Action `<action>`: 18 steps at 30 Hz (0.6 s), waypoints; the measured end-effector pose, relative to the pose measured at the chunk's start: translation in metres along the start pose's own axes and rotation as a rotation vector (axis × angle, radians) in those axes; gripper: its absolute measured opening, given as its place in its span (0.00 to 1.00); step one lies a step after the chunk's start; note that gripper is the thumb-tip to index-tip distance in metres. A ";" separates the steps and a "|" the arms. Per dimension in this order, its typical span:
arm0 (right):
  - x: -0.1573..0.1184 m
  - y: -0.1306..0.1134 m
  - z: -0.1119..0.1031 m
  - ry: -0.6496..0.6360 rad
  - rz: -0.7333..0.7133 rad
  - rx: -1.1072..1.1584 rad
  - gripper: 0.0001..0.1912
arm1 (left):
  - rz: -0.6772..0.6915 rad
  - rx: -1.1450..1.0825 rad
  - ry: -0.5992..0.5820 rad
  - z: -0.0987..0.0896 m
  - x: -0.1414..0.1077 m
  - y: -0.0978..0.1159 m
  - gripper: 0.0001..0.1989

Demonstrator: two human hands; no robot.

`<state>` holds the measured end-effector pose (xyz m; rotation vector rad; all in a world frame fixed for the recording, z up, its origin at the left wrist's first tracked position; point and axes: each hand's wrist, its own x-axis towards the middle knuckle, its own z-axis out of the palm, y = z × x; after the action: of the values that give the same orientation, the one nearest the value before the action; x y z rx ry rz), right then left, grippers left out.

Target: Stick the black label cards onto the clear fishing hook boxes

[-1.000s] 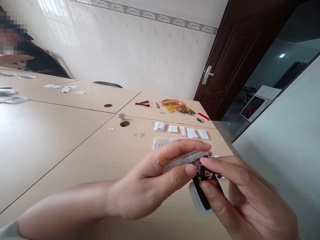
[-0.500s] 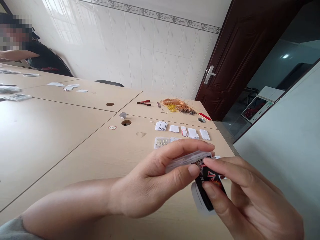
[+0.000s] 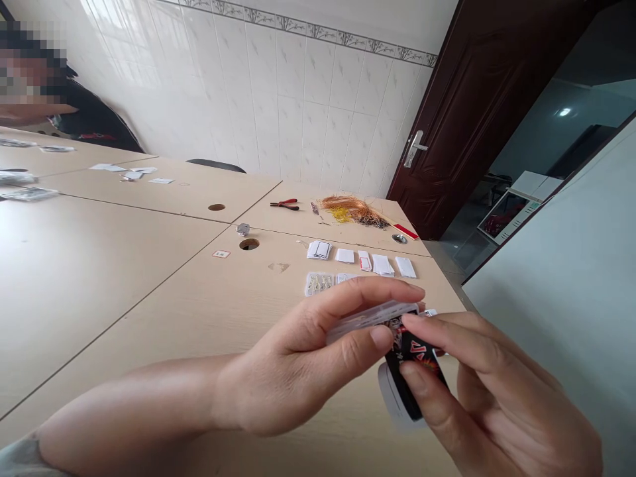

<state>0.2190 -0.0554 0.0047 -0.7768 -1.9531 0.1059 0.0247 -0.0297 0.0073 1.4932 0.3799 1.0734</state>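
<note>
The left hand [image 3: 293, 371] pinches a clear plastic case [image 3: 370, 322] lying sideways, and the right hand [image 3: 497, 391] grips a black card [image 3: 410, 358] right under the case's far end.

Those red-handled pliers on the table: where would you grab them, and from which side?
I'd take the red-handled pliers by their two red grips, reaching down from above. They lie flat on the pale table, and the grips are long, slightly spread and easy to close around, while the metal nose at the other end is small.
</note>
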 end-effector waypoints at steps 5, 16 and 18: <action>-0.001 0.001 -0.003 -0.006 0.003 -0.009 0.16 | -0.004 -0.081 -0.031 0.002 0.000 0.001 0.15; 0.001 0.000 0.000 0.021 -0.017 -0.010 0.16 | -0.003 -0.097 -0.038 0.002 -0.001 0.001 0.16; 0.001 0.000 0.000 0.040 -0.028 -0.006 0.16 | -0.004 -0.110 -0.052 0.002 0.000 0.001 0.16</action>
<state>0.2186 -0.0546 0.0055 -0.7497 -1.9270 0.0669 0.0261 -0.0311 0.0090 1.4192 0.2829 1.0334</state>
